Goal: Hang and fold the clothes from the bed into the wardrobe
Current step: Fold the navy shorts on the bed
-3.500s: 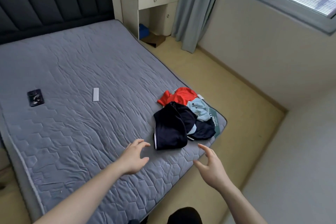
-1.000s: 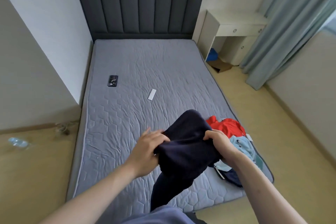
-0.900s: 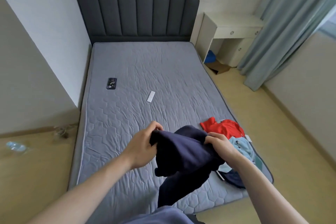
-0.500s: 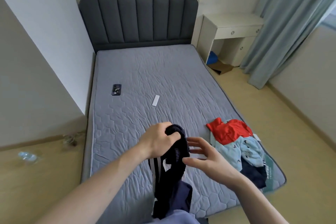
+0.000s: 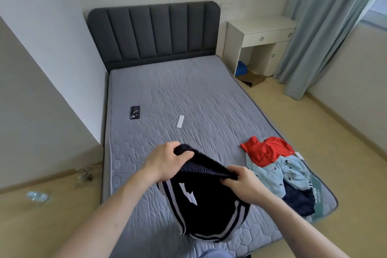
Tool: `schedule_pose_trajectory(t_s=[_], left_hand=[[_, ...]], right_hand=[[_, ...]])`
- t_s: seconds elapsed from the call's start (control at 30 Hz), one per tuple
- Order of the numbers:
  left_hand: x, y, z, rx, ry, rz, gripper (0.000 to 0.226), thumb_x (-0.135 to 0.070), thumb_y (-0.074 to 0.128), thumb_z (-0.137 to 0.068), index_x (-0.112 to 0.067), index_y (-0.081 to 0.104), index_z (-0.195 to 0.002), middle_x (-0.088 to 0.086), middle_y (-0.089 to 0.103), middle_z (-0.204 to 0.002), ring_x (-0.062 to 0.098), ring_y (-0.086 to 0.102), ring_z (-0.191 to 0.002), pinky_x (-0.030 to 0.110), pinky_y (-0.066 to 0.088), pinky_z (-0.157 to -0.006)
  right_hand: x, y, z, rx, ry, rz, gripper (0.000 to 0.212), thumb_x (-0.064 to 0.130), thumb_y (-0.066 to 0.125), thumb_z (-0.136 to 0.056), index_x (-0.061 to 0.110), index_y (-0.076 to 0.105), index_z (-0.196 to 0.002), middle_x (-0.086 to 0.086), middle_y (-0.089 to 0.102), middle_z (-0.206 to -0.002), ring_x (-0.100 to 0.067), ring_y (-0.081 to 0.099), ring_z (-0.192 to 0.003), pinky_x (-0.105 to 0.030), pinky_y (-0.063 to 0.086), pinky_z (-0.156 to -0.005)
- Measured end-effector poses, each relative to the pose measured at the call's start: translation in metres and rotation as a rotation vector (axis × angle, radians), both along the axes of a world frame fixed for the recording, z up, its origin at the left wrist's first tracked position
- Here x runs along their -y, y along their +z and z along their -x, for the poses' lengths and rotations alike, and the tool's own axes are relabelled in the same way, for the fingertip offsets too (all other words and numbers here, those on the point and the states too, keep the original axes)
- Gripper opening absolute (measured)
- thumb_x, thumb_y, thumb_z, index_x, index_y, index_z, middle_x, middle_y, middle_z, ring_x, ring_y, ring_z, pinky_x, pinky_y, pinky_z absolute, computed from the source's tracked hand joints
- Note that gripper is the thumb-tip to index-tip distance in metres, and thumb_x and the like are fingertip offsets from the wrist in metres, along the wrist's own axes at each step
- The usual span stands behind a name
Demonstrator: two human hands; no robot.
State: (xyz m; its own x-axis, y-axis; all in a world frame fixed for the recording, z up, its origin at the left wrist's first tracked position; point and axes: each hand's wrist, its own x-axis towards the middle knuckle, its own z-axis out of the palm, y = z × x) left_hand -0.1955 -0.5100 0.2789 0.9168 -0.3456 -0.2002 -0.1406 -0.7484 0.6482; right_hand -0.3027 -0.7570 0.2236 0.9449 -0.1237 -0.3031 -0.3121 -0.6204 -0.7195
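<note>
Both hands hold a pair of navy shorts (image 5: 206, 205) up over the foot end of the bed (image 5: 188, 94), at about 6 o'clock in the view. The left hand (image 5: 165, 162) has its fingers and thumb curled round one end of the ribbed waistband, and the right hand (image 5: 244, 184) pinches the other end. The hands are apart, and the waistband is drawn fairly taut between them. The band's long axis runs from 10 o'clock at the left hand down to 4 o'clock at the right hand. The legs hang below it toward 6 o'clock, so the shorts point waistband up and hems down. The fabric is very dark navy. Pale grey-white double stripes run down both side seams and curve along the hems. A small white mark shows near the middle of the front, and its shape is too unclear to read.

At 3 o'clock from the shorts, near the bed's right edge, lies a pile of clothes. It has a red garment (image 5: 268, 150) on top toward 12 o'clock, a light blue garment (image 5: 278, 174) with small dark prints below it, and a dark navy garment (image 5: 297, 199) at the near end. Farther up the grey quilted mattress, a black phone (image 5: 135, 112) lies at 11 o'clock and a small white remote (image 5: 180, 121) lies close to 12 o'clock.
</note>
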Motion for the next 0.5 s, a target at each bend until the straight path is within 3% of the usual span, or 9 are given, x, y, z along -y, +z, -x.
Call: schedule_pose_trajectory(t_s=[0.2, 0.33, 0.5], left_hand=[[-0.031, -0.015, -0.011, 0.030, -0.056, -0.106, 0.019, -0.044, 0.045, -0.086, -0.033, 0.061, -0.086, -0.009, 0.070, -0.080, 0.019, 0.066, -0.083, 0.040, 0.055, -0.076], [-0.044, -0.024, -0.013, 0.110, -0.065, -0.174, 0.028, -0.028, 0.047, -0.089, -0.038, 0.066, -0.107, -0.012, 0.070, -0.113, 0.019, 0.064, -0.106, 0.041, 0.055, -0.087], [-0.051, -0.039, -0.009, 0.211, -0.013, -0.155, 0.030, -0.015, 0.050, -0.093, -0.035, 0.067, -0.109, -0.018, 0.060, -0.117, 0.014, 0.056, -0.107, 0.034, 0.050, -0.081]], right_hand=[[0.011, 0.022, -0.015, 0.001, 0.073, 0.019, 0.015, 0.051, 0.079, -0.077, 0.039, 0.074, -0.085, 0.015, 0.074, -0.082, -0.010, 0.069, -0.075, -0.031, 0.055, -0.072], [0.012, 0.027, -0.019, 0.034, 0.096, 0.070, 0.031, 0.053, 0.089, -0.067, 0.041, 0.073, -0.091, 0.015, 0.073, -0.085, 0.000, 0.065, -0.072, -0.021, 0.053, -0.067], [0.010, 0.017, -0.013, 0.064, 0.143, 0.079, 0.029, 0.056, 0.085, -0.074, 0.036, 0.074, -0.092, 0.017, 0.073, -0.088, -0.005, 0.067, -0.068, -0.024, 0.055, -0.064]])
